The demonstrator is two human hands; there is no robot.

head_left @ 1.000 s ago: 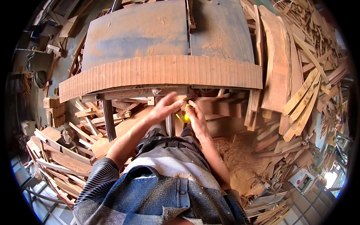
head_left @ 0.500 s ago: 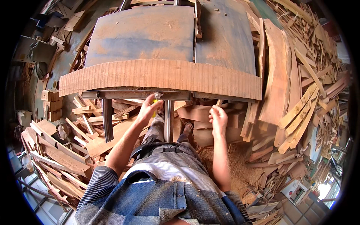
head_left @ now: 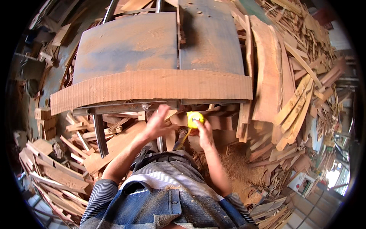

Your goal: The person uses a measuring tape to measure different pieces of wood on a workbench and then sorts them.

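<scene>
My right hand (head_left: pixel 204 133) is closed around a yellow tape measure (head_left: pixel 195 118), held in front of the table's near edge. A narrow yellowish strip (head_left: pixel 185 136) slants down from its case toward my legs. Left of it, my left hand (head_left: pixel 157 124) is raised with its fingers stretched out and slightly blurred; nothing shows in it. Beyond both hands, a long curved wooden board (head_left: pixel 152 86) with saw marks lies across the near edge of a metal machine table (head_left: pixel 126 45).
A dark metal leg (head_left: pixel 100 133) stands under the table at left. Wood offcuts (head_left: pixel 57 164) are heaped at left. Long planks (head_left: pixel 268 72) lean along the table's right side, and sawdust (head_left: pixel 244 175) covers the floor by my right arm.
The yellow tape measure has gone from my left hand to my right, which has moved inward. My left hand has opened. The view has shifted, so the table appears lower and further left.
</scene>
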